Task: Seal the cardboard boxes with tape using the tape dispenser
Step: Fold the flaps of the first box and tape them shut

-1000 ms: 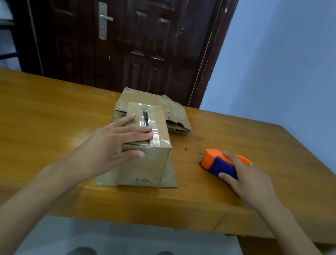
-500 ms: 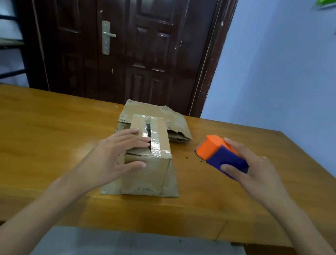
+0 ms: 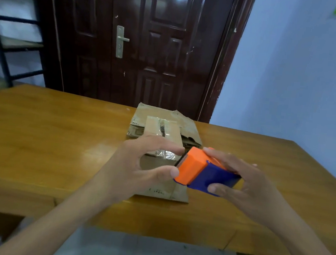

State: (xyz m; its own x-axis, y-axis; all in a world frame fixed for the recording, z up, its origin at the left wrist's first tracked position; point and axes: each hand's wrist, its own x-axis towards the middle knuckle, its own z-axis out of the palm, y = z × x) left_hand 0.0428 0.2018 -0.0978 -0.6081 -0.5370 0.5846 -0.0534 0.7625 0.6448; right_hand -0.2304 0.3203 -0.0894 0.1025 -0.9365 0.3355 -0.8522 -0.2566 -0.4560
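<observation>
Gripping the orange-and-blue tape dispenser (image 3: 201,172) above the table (image 3: 37,134), the right hand (image 3: 246,183) has fingers curled round its blue body. Left hand (image 3: 138,165) at the orange end, thumb and fingers curved toward it; whether they pinch tape cannot be told. Both hands hide much of the cardboard box (image 3: 162,129), partly taped on top. Flattened cardboard (image 3: 188,125) lies behind it. Dark door (image 3: 151,42) beyond; metal shelf (image 3: 3,43) far left.

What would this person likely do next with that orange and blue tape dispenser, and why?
Probably pinch the tape end at the orange and blue plastic tape dispenser: the right hand grips it above the small brown cardboard box, and the left hand reaches its toothed front edge.
</observation>
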